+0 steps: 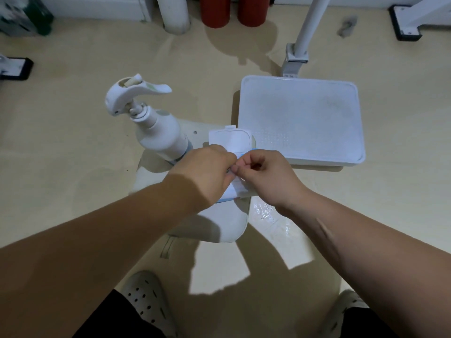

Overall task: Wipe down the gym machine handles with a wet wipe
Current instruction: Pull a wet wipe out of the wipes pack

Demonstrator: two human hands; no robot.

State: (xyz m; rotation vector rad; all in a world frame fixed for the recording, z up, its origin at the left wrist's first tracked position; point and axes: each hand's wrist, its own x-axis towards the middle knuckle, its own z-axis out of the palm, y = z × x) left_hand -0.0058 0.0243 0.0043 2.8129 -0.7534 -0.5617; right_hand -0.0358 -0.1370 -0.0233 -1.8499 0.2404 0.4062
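A pack of wet wipes (pixel 238 191) with a white flip lid (pixel 230 140) standing open lies on a white curved seat-like pad (pixel 227 223). My left hand (pixel 207 174) rests over the left side of the pack, fingers curled down onto it. My right hand (pixel 266 176) pinches a white wipe at the pack's opening between thumb and forefinger. Much of the pack is hidden under both hands. No machine handle is in view.
A white trigger spray bottle (pixel 151 123) stands on the pad just left of the pack. A white rectangular tray-like platform (pixel 300 120) lies to the right. White machine posts (pixel 310 23), two red cylinders (pixel 214 11) and black-edged feet ring the beige floor. My white perforated shoes (pixel 146 301) are below.
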